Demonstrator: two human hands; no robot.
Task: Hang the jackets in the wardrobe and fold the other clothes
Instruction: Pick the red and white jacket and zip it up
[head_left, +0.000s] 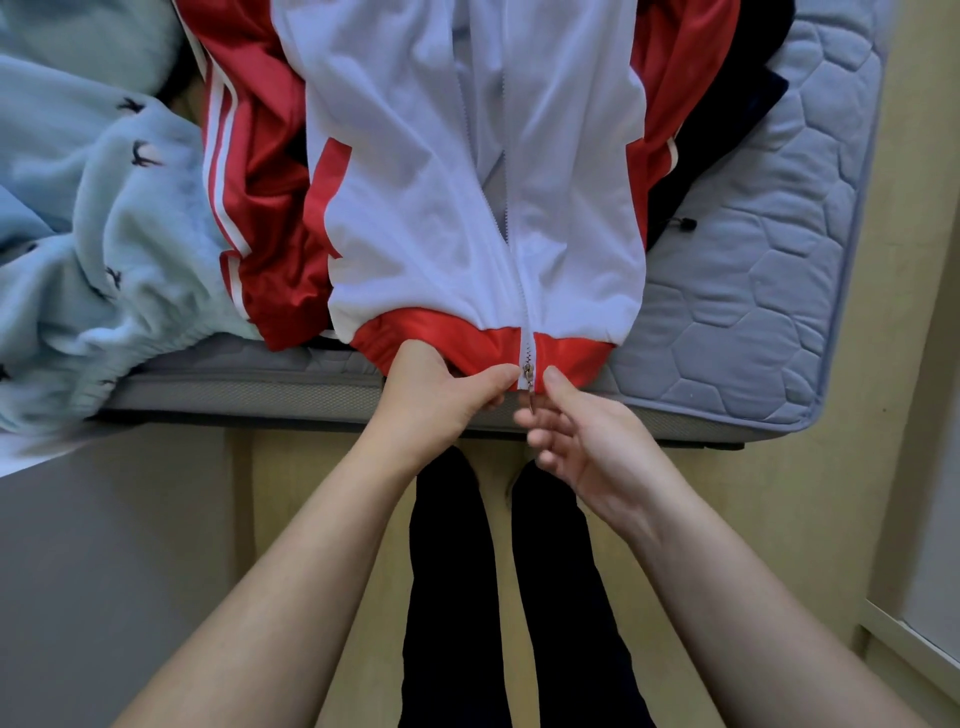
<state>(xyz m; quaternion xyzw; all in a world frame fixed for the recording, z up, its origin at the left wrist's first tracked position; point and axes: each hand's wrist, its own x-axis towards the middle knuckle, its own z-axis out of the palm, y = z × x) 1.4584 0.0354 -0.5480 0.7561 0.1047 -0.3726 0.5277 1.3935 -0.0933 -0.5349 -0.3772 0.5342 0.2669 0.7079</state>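
My legs (452, 571) in dark trousers stand against the mattress (727, 312). My left hand (436, 387) grips the red hem of the white-and-red jacket (441, 182) lying there. My right hand (587, 441) curls its fingers (545, 432) under the zipper pull (528, 375); whether they pinch it, I cannot tell.

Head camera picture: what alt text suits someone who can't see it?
A left hand pinches the red hem of a white jacket beside its zipper slider; the right hand pinches the hem's other side. The jacket lies on a blue mattress.
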